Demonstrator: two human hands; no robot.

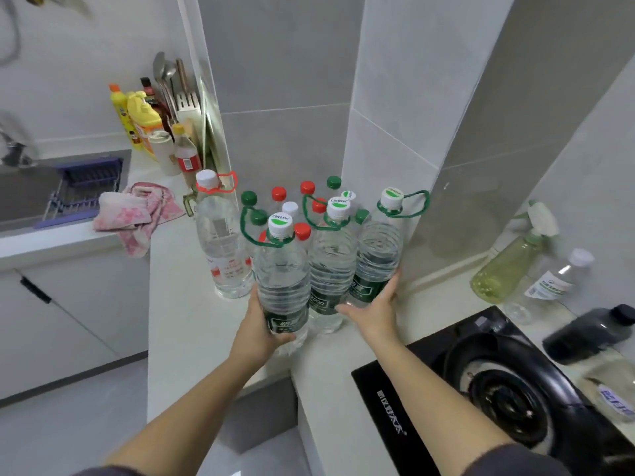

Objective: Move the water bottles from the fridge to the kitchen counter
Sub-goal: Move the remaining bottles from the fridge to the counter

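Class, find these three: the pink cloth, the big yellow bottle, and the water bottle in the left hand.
pink cloth point(137, 207): head view, its folded middle.
big yellow bottle point(143, 118): head view, its body.
held water bottle point(283, 280): head view, ribbed middle.

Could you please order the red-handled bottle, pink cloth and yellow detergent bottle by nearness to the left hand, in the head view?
1. Red-handled bottle, beside the left hand.
2. Pink cloth, leftward by the sink.
3. Yellow detergent bottle, far back-left.
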